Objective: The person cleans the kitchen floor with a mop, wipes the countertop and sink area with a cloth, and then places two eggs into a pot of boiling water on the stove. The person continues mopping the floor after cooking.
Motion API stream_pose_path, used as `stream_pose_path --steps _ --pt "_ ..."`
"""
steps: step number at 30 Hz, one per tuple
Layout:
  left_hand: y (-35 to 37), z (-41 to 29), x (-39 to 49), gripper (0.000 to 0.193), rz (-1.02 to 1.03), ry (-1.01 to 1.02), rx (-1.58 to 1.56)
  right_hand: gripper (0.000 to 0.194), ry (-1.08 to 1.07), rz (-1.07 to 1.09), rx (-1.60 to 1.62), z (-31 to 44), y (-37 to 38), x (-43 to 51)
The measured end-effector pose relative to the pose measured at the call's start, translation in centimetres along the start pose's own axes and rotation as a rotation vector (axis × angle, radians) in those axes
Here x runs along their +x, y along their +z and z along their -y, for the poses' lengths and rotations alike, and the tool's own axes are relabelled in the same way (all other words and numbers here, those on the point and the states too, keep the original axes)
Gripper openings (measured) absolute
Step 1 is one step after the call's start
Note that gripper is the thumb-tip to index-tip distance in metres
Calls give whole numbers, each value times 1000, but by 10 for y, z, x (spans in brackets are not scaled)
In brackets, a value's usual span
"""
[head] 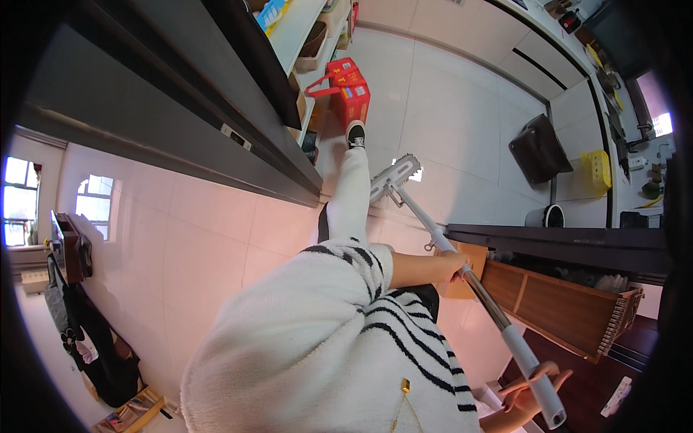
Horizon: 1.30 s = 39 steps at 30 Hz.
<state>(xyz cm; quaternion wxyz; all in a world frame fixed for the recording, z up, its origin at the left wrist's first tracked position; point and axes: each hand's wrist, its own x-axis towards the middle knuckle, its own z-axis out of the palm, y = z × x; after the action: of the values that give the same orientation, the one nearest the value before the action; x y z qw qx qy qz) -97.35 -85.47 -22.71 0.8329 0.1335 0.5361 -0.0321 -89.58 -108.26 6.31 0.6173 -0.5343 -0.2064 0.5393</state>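
A flat mop with a long white and metal pole (490,303) slants across the right side of my body. My left hand (456,266) is wrapped around the middle of the pole, that arm reaching across my front. Near the pole's top end, my right hand (524,394) holds the grip loosely, some fingers extended. The mop's rectangular head (396,176), grey and white with a jagged fringe, is at the doorway beside my outstretched leg (349,189). Whether it touches the floor I cannot tell. My black sneaker (355,135) points at a red carton with carrying straps (349,92).
A dark door frame (216,108) runs along the left, with stocked shelves (295,32) beyond it. At right are a dark brown bag-like item (538,149), a yellow basket (598,172) and a white bin (544,216). A wooden cabinet (552,306) and cardboard box (465,289) stand near the pole.
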Motion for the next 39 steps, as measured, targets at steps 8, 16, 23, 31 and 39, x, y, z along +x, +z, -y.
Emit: stream_pose_path --steps 8,16,23,31,39 --pt "26 77 22 27 -225 -20 -212 68 -168 491 -703 14 2 -56" --pt "4 101 -8 35 -473 33 391 39 608 -293 -931 2 55 -122" --pt "-37 106 38 44 -666 173 703 39 699 -397 -618 -49 50 -122" --pt "-149 -9 85 37 -753 272 662 67 801 -161 -420 -86 101 8" --pt "-153 -32 34 36 -615 256 603 69 788 -73 -364 -76 126 29"
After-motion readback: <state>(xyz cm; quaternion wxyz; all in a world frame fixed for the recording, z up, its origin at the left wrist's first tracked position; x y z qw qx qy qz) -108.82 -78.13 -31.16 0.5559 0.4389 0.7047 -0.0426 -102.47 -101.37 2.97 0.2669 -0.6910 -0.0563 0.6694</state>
